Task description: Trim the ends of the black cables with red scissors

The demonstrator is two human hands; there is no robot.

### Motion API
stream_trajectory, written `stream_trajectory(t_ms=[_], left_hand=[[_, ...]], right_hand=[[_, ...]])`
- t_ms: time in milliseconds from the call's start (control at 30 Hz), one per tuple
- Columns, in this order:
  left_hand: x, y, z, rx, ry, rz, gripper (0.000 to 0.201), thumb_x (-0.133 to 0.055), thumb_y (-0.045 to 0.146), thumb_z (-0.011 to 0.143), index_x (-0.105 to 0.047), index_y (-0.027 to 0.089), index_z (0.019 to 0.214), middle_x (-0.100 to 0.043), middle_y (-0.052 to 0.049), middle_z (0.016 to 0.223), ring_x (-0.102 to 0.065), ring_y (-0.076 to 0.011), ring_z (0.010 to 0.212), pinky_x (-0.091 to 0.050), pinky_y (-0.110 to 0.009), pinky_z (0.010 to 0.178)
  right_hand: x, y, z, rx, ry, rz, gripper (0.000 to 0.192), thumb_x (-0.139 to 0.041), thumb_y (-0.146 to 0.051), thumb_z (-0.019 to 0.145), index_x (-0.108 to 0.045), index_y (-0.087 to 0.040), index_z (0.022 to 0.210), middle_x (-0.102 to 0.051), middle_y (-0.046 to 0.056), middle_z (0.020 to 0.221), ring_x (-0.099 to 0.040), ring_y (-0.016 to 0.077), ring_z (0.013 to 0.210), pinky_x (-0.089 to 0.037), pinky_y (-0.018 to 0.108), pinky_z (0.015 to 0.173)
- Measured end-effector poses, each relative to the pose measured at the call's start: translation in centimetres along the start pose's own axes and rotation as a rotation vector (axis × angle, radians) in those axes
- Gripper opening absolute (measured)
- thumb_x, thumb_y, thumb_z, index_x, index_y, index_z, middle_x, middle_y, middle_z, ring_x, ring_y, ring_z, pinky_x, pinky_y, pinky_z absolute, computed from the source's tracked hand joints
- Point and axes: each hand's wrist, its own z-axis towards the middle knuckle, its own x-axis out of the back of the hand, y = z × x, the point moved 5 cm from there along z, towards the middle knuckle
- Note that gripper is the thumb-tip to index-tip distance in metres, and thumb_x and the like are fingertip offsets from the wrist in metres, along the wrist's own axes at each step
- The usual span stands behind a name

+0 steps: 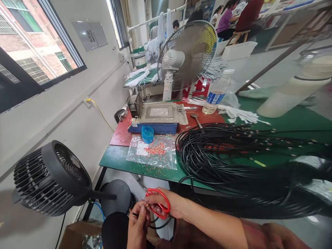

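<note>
Low in front of me, my left hand [139, 221] pinches the end of a black cable [134, 214], where short thin wire ends stick out. The cable loops away below my wrists. Red-handled scissors [167, 199] hang in my right hand [162, 201], their blades pointing up and away to the left. My right thumb and fingertips also meet the wire ends beside my left fingers. How the fine wires lie between the fingertips is too small to make out. Beyond the hands, a large bundle of black cables [204, 159] lies along the green table [116, 160].
On the table are a clear plastic bag [132, 155] with red scraps [155, 149], a blue cup [147, 135], a blue-sided heating plate [155, 128], a spoon [196, 120] and a water bottle [214, 93]. A black fan [54, 178] stands left; a larger fan [188, 55] stands behind.
</note>
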Motion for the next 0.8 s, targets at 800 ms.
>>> stream_trajectory(t_ms=[800], left_hand=[[-0.5,0.9,0.2,-0.111,0.071,0.187,0.021,-0.052,0.037,0.073,-0.055,0.017,0.076,-0.044,0.007,0.051,-0.034,-0.0014,0.049,-0.028,-0.016,0.049]], right_hand=[[1.3,-0.1,-0.1,0.267,0.145,-0.423,0.037,-0.058,-0.047,0.071,-0.049,-0.014,0.057,-0.04,-0.006,0.044,-0.034,0.0052,0.038,-0.025,0.017,0.038]])
